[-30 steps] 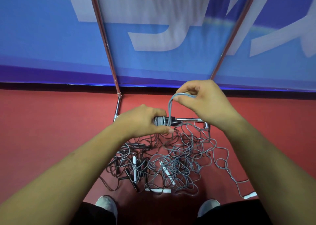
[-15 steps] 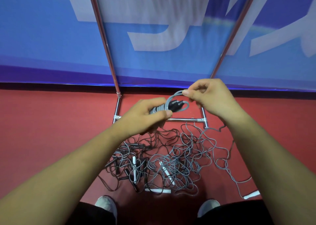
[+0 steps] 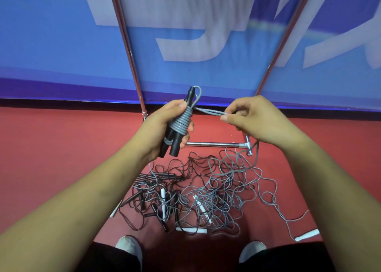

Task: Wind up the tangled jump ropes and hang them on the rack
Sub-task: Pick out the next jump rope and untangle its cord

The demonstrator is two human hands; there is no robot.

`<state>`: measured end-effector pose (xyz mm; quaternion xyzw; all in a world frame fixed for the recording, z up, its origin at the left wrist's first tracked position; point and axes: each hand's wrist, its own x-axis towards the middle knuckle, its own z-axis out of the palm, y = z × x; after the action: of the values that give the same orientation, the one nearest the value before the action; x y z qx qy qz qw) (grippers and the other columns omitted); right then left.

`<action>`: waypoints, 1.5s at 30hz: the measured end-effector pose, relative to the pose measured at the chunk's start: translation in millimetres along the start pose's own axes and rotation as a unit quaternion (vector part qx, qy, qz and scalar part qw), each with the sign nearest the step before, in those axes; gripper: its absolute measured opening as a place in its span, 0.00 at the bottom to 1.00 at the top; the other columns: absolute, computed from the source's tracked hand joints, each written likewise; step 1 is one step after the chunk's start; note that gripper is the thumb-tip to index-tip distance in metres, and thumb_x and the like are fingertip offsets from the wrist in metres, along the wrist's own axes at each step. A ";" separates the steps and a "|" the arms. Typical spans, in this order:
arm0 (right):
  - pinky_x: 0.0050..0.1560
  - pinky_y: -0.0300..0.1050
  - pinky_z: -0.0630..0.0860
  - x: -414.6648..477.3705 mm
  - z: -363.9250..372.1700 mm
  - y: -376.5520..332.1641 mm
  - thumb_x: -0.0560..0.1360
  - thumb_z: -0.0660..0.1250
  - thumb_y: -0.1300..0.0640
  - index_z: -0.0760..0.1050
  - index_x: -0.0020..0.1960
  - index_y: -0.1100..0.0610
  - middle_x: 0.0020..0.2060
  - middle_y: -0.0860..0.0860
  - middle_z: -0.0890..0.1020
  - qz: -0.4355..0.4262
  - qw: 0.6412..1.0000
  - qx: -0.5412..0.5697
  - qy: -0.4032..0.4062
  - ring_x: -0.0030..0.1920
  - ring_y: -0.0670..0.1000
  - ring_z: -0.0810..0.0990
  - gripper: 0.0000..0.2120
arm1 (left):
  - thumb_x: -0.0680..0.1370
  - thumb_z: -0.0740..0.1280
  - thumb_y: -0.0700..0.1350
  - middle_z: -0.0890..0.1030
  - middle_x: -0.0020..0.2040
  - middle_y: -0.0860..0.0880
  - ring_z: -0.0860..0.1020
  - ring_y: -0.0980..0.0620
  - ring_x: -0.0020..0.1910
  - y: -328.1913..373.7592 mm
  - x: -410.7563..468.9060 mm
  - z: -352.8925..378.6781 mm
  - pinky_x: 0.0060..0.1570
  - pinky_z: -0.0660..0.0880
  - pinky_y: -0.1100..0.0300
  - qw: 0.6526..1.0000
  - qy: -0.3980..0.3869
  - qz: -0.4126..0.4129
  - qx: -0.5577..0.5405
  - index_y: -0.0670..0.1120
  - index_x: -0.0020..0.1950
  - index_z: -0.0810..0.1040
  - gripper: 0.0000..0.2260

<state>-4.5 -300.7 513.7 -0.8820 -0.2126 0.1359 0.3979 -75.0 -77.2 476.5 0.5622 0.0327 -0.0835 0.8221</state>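
Head view: one grey rope [image 3: 182, 121] is nearly wound, in tight round coils stacked around a pair of black handles [image 3: 175, 145], held up above the floor in front of the rack [image 3: 214, 144]. The left hand [image 3: 160, 127] has its fingers curled round the handles and coil. The right hand [image 3: 253, 119] pinches the doubled tail loop [image 3: 210, 111] between thumb and forefinger, drawn out sideways from the top of the coil. Reads as the tie-off step: wound, not yet hung. The rack is smooth, shiny chrome tube, a base bar on the floor plus two slanted uprights. No rope on the part in frame; its top is out of view. Left to do: the pile [image 3: 198, 193] on the red floor [image 3: 51, 158], made of thin grey and dark cords, slick-looking and heavily looped together, with slim white handles [image 3: 190, 229] and black ones mixed in. Can't tell the rope count. My estimate: most of the job is ahead.
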 end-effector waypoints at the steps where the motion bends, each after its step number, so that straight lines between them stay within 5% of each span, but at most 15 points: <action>1: 0.26 0.37 0.66 0.3 -0.4 0.5 0.76 0.71 0.52 0.80 0.42 0.55 0.27 0.50 0.78 0.008 1.000 -0.007 0.002 0.24 0.47 0.71 0.07 | 0.83 0.60 0.47 0.76 0.37 0.39 0.73 0.46 0.26 0.6 -0.1 0.3 0.27 0.72 0.60 1.000 0.007 0.004 0.016 0.44 0.56 0.70 0.07; 4: 0.28 0.36 0.70 -0.1 -2.3 0.8 0.78 0.69 0.53 0.82 0.43 0.55 0.28 0.49 0.80 0.022 0.999 -0.030 -0.012 0.25 0.43 0.76 0.08 | 0.82 0.63 0.46 0.80 0.40 0.39 0.75 0.45 0.28 2.4 1.0 -1.9 0.30 0.74 0.58 0.997 0.038 0.012 0.068 0.46 0.51 0.73 0.04; 13: 0.32 0.45 0.65 -5.8 1.1 -11.6 0.77 0.70 0.52 0.80 0.45 0.55 0.26 0.51 0.70 0.062 0.995 0.026 -0.078 0.27 0.52 0.67 0.07 | 0.80 0.70 0.43 0.83 0.41 0.42 0.78 0.46 0.34 1.0 5.7 -6.4 0.34 0.80 0.53 0.962 0.149 0.031 0.225 0.43 0.55 0.75 0.07; 16: 0.30 0.39 0.66 -7.8 3.5 -14.9 0.75 0.72 0.50 0.79 0.44 0.55 0.27 0.49 0.74 0.073 0.994 -0.042 -0.067 0.25 0.48 0.69 0.09 | 0.77 0.73 0.46 0.82 0.41 0.42 0.77 0.47 0.33 -6.0 9.7 -16.1 0.37 0.80 0.45 0.924 0.182 0.045 0.332 0.45 0.54 0.76 0.10; 20: 0.24 0.31 0.62 -12.9 7.0 -29.2 0.75 0.73 0.51 0.80 0.42 0.56 0.20 0.43 0.70 0.004 0.995 -0.061 -0.079 0.21 0.43 0.67 0.09 | 0.75 0.74 0.54 0.79 0.40 0.55 0.77 0.51 0.37 -10.0 8.4 -18.2 0.39 0.74 0.54 0.841 0.192 0.066 0.502 0.52 0.52 0.73 0.13; 25: 0.25 0.32 0.64 -16.9 14.7 -33.5 0.75 0.73 0.56 0.81 0.40 0.56 0.22 0.42 0.73 -0.044 0.997 -0.040 -0.050 0.23 0.42 0.69 0.06 | 0.74 0.70 0.61 0.81 0.45 0.53 0.79 0.45 0.45 -10.2 3.9 -14.7 0.40 0.74 0.54 0.716 0.086 0.045 0.692 0.59 0.57 0.72 0.15; 27: 0.26 0.34 0.63 -16.3 14.3 -30.6 0.75 0.72 0.54 0.81 0.40 0.54 0.24 0.45 0.74 -0.048 0.998 -0.033 -0.013 0.24 0.43 0.69 0.07 | 0.72 0.67 0.68 0.79 0.40 0.55 0.79 0.47 0.43 -10.5 1.6 -9.7 0.38 0.73 0.55 0.693 0.037 0.048 0.719 0.60 0.56 0.72 0.18; 31: 0.36 0.38 0.70 -13.2 11.8 -24.2 0.75 0.73 0.52 0.82 0.40 0.53 0.33 0.48 0.82 -0.058 0.997 -0.022 0.036 0.32 0.41 0.74 0.07 | 0.68 0.63 0.76 0.74 0.28 0.54 0.73 0.56 0.31 -10.2 -1.6 0.9 0.35 0.72 0.56 0.712 -0.027 0.067 0.698 0.66 0.59 0.75 0.25; 37: 0.30 0.35 0.64 -6.4 9.9 -12.3 0.73 0.75 0.52 0.83 0.40 0.55 0.26 0.44 0.76 -0.037 0.996 0.045 0.061 0.27 0.42 0.68 0.08 | 0.75 0.68 0.63 0.76 0.33 0.57 0.73 0.58 0.32 -7.3 -6.0 1.2 0.35 0.70 0.57 0.826 -0.091 0.128 0.541 0.62 0.52 0.78 0.10; 41: 0.28 0.35 0.62 -1.6 7.8 -0.3 0.74 0.74 0.55 0.80 0.43 0.59 0.23 0.45 0.71 -0.006 0.992 0.125 0.023 0.25 0.44 0.64 0.07 | 0.76 0.70 0.56 0.78 0.37 0.45 0.75 0.46 0.33 -3.4 -11.0 1.6 0.32 0.73 0.55 0.907 -0.111 0.112 0.391 0.56 0.50 0.80 0.07; 45: 0.29 0.36 0.66 0.7 10.1 1.9 0.77 0.70 0.54 0.82 0.39 0.52 0.27 0.48 0.76 -0.002 0.995 0.095 -0.017 0.26 0.45 0.69 0.09 | 0.76 0.68 0.52 0.77 0.36 0.39 0.74 0.47 0.29 -3.0 -13.6 4.6 0.28 0.70 0.59 0.947 -0.106 0.097 0.289 0.53 0.49 0.79 0.05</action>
<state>-7.5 -295.0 505.7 -0.8375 -0.2074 0.1695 0.4762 -89.1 -81.1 477.5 0.7637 -0.1349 -0.0685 0.6276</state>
